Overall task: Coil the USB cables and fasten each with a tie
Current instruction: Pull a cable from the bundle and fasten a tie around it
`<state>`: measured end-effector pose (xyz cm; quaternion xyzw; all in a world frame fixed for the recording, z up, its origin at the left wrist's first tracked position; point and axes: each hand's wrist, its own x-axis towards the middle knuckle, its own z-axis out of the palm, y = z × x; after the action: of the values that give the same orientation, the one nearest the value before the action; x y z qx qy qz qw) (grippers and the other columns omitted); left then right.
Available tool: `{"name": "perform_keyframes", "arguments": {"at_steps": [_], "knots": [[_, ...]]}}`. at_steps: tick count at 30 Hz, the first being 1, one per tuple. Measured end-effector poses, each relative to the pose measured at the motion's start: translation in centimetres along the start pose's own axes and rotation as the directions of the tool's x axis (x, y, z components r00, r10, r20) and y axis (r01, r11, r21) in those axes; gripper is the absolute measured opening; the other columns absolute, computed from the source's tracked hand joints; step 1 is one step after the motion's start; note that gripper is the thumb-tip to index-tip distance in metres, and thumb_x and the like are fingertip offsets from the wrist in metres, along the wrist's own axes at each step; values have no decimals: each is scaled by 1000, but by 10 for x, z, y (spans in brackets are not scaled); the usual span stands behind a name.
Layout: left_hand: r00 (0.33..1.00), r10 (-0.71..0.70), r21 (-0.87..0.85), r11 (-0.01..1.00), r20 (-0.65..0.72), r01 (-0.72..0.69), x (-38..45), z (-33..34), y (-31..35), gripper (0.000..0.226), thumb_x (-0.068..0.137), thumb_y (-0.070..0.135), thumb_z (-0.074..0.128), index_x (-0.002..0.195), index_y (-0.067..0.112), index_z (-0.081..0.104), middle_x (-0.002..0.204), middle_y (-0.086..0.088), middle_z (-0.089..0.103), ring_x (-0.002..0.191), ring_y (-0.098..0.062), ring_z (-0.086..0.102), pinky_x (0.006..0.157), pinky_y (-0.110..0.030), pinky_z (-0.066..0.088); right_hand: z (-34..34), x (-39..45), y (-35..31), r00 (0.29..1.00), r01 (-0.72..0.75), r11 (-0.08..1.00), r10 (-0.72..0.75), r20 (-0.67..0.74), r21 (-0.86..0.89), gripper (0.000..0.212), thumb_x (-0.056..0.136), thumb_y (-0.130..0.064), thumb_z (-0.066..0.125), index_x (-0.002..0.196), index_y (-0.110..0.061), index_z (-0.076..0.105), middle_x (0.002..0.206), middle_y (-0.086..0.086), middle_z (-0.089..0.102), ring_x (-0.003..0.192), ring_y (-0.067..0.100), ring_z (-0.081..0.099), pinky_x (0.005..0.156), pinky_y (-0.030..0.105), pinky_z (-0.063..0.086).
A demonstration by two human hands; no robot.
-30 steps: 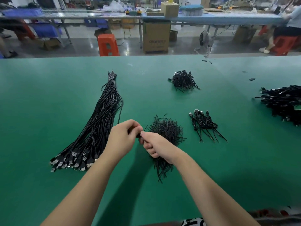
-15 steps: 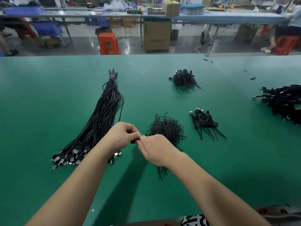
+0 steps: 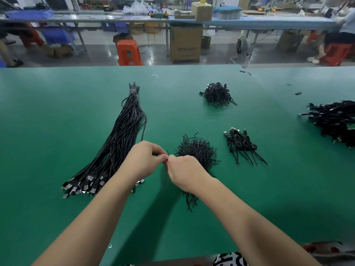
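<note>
My left hand (image 3: 143, 160) and my right hand (image 3: 184, 170) meet fingertip to fingertip above the green table (image 3: 57, 112). Between them they pinch a small black piece (image 3: 167, 158), mostly hidden by the fingers. It looks like a coiled USB cable in the left hand with a thin tie in the right. A metal USB plug (image 3: 141, 182) shows just under my left wrist. A long bundle of straight black USB cables (image 3: 123, 139) lies to the left, plugs toward me. A loose heap of black ties (image 3: 198, 149) sits right behind my right hand.
Several coiled, tied cables (image 3: 242, 144) lie to the right of the ties. A second small black heap (image 3: 218, 94) sits farther back. A large pile of black cables (image 3: 334, 120) is at the right edge. Beyond the table stand an orange stool (image 3: 128, 52) and a cardboard box (image 3: 185, 45).
Both hands stayed together, their fingers working on the small black piece. A USB plug came into view under my left wrist. The view shifted slightly.
</note>
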<state>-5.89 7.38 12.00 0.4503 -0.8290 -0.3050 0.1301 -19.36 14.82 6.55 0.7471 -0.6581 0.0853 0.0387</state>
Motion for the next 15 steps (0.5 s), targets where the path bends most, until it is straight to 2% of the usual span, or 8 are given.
{"name": "perform_keyframes", "arguments": {"at_steps": [2,3,4,6,8,10,12,15], "knots": [[999,3,90,996,-52,2,-1,3,1,12,91,27,67,85,29,78,82,11,71,54,-1,59,54,-18,48,0,1,-1,999,-24,1000,24,-23,20,13,100,-10,54,93,-2,61,65,11,58,43,28,48,44,31,37],[996,28,158,987,-87,-14,0,5,2,11,91,28,67,87,29,77,94,7,72,76,-8,65,69,-25,53,2,2,0,999,-43,999,44,-29,25,16,102,-13,49,94,-3,59,68,12,59,45,28,45,46,32,34],[992,59,230,973,-112,-32,0,8,2,11,91,29,67,89,29,78,100,6,71,94,-15,63,81,-32,53,4,3,1,998,-59,998,59,-15,24,19,104,-16,44,96,-4,56,72,12,60,49,28,42,49,34,33],[987,93,325,945,-134,-45,-1,10,4,11,92,31,66,92,30,77,104,6,66,109,-19,53,86,-36,49,6,4,1,998,-57,998,56,5,7,19,105,-17,40,100,-5,53,76,10,62,52,28,42,51,35,34],[990,66,312,950,-125,-23,0,10,4,11,91,30,66,91,31,76,101,6,65,107,-18,54,85,-37,51,7,2,1,998,-50,999,50,28,1,16,104,-16,40,102,-6,53,77,9,62,52,29,46,51,35,35],[995,18,238,971,-97,6,2,9,3,9,89,27,68,85,30,75,96,8,70,89,-16,63,81,-37,55,8,2,1,996,-59,998,60,68,-9,12,102,-14,41,103,-7,52,79,8,63,57,31,56,52,34,33],[999,-23,214,976,-49,33,3,7,4,10,87,25,69,81,32,70,89,9,72,76,-15,65,76,-36,57,7,2,1,994,-63,997,66,92,-35,8,99,-10,44,102,-8,50,80,6,63,59,29,56,53,34,31],[999,-50,233,971,16,45,4,7,2,16,86,23,67,74,33,64,78,10,69,76,-16,66,75,-36,58,8,0,0,992,-30,997,38,118,-71,11,94,-5,45,102,-8,50,77,4,56,57,27,53,53,35,34]]}}
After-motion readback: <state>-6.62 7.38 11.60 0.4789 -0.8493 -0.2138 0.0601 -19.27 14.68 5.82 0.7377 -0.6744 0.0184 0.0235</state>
